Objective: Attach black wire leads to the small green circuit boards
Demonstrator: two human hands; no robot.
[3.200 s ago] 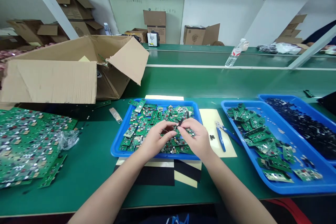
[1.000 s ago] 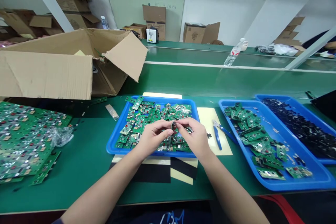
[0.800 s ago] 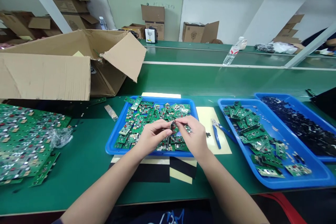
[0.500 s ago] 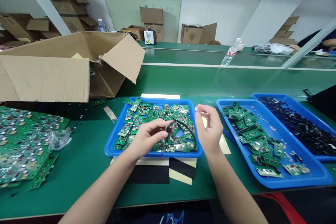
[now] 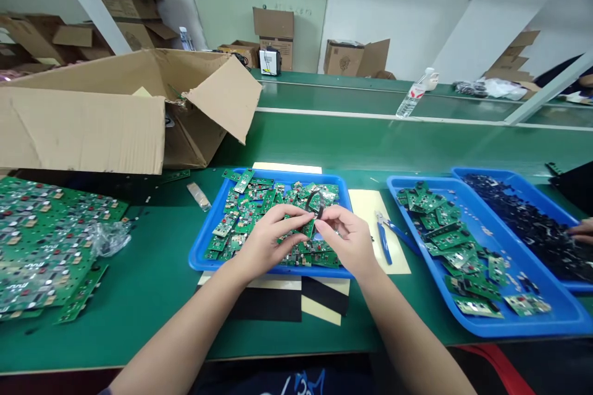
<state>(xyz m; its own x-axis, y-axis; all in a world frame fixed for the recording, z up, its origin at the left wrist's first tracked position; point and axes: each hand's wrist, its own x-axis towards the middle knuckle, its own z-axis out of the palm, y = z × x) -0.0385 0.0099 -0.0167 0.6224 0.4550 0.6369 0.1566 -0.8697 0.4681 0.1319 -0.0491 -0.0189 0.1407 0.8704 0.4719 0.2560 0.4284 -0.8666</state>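
Over the near blue tray (image 5: 197, 253), my left hand (image 5: 273, 237) is closed on a small green circuit board (image 5: 306, 228), partly hidden by the fingers. A thin black cable (image 5: 315, 197) curls up in a loop from between my hands. My right hand (image 5: 347, 239) pinches this cable close to the board, its fingertips almost meeting those of the left. Whether anything tiny is also in the right fingertips cannot be made out. Many loose circuit boards (image 5: 245, 213) fill the tray beneath.
Blue-handled cutters (image 5: 384, 237) lie on yellow paper (image 5: 365, 200) at the right. Beyond are a blue tray of boards (image 5: 523, 259) and one of black parts (image 5: 528, 216), where another person's hand (image 5: 582, 231) reaches in. Board panels (image 5: 41, 247) and a cardboard box (image 5: 83, 129) stand left.
My right hand has come left and down to meet the left hand and grip the cable, which now loops upward. The cutters are uncovered. Another person's hand has appeared at the far right.
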